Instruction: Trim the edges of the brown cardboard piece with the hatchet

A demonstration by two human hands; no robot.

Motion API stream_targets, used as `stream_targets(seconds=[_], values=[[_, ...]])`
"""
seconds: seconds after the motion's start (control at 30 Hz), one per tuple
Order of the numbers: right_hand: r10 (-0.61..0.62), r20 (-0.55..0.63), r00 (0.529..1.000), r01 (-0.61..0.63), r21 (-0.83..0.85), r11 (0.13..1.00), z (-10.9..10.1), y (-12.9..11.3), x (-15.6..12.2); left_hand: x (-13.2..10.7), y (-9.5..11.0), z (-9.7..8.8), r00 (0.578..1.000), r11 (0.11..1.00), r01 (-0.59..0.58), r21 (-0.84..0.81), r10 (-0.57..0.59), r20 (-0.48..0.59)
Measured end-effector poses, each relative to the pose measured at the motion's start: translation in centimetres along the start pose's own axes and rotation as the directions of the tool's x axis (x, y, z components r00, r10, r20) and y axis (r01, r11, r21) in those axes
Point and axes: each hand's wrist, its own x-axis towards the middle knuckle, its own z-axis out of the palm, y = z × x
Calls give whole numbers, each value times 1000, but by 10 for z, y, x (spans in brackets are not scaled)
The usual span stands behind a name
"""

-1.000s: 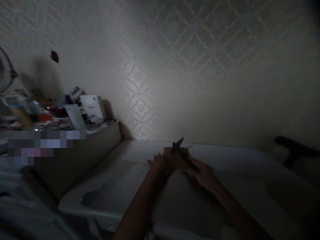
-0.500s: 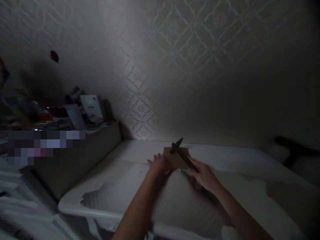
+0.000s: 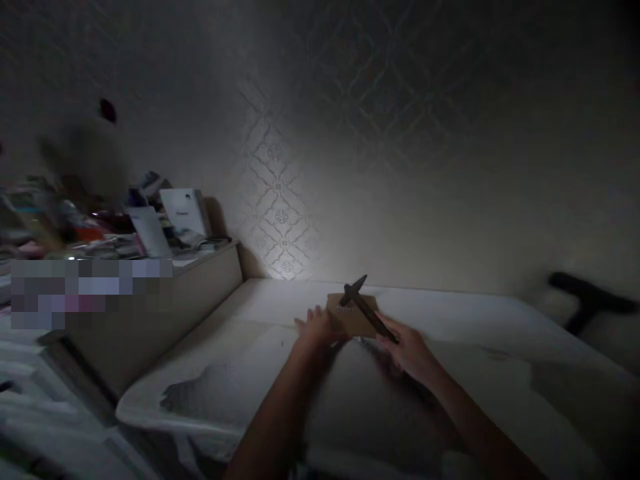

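Note:
The room is dim. A small brown cardboard box (image 3: pixel 354 319) lies on the white bed (image 3: pixel 450 320) near the wall. My left hand (image 3: pixel 316 328) rests against the box's left side, fingers curled on it. My right hand (image 3: pixel 411 351) grips a dark knife-like tool (image 3: pixel 367 309) by its handle. The tool's pointed end sticks up above the box's top.
A patterned wall (image 3: pixel 380 133) rises behind the bed. At the left stands a wooden headboard shelf (image 3: pixel 165 300) crowded with white boxes (image 3: pixel 183 212) and small clutter. A dark object (image 3: pixel 585 300) lies at the far right.
The light has flickered and is dimmer now. Both hands, the box and the tool have stayed almost in place.

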Motion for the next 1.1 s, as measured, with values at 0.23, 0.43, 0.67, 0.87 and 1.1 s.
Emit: stream_targets(seconds=[0.23,0.43,0.67,0.87,1.1], values=[[57,12,998,-58,35,998,-1,-3,0,3,-1,2,1000,1000,-15,7,15,-14],[88,10,996,-88,58,994,-1,-3,0,3,-3,2,1000,1000,-20,13,21,-21],[129,64,990,-133,70,989,-1,-3,0,4,-3,3,1000,1000,-14,12,14,-20],[149,79,986,-154,74,985,-1,-2,0,4,-2,3,1000,1000,-11,21,12,-27],[175,111,978,-184,70,980,-1,-2,-1,1,-1,3,1000,1000,-11,7,12,-22]])
